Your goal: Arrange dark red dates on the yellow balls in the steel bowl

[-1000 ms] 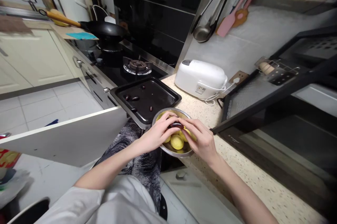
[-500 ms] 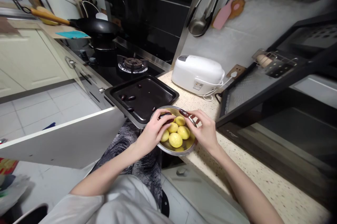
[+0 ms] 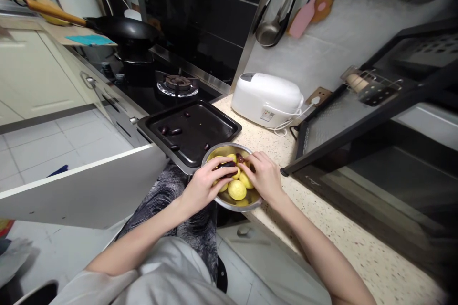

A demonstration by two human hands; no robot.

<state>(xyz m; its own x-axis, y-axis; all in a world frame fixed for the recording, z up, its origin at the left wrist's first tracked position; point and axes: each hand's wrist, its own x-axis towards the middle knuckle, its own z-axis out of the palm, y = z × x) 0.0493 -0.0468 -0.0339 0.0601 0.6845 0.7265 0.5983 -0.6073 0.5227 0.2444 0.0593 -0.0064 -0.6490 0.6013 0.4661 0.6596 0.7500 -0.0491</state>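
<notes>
A metal bowl (image 3: pixel 256 206) stands at the counter's front edge with several yellow, potato-like rounds (image 3: pixel 236 190) inside. Over its left side, my left hand (image 3: pixel 204 180) has its fingers closed around dark purple, glossy oval pieces (image 3: pixel 226 166), whose kind I cannot make out. My right hand (image 3: pixel 264 175) reaches over the right side. Its fingertips pinch a reddish-brown oval piece (image 3: pixel 239 157) above the yellow rounds. Behind the bowl, a black baking tray (image 3: pixel 200 128) carries several more dark oval pieces (image 3: pixel 175 131), lying apart from each other.
A white appliance (image 3: pixel 267 97) with a cord stands by the wall. At right is a black oven with its door raised (image 3: pixel 358 99). The hob's burner (image 3: pixel 178 83) and a wok (image 3: pixel 123 29) lie beyond the tray. An open drawer or door panel (image 3: pixel 89 185) juts out at left.
My right hand has moved left and inward over the bowl, bringing its dark piece closer to my left hand. The view has shifted slightly. The tray's pieces stay put.
</notes>
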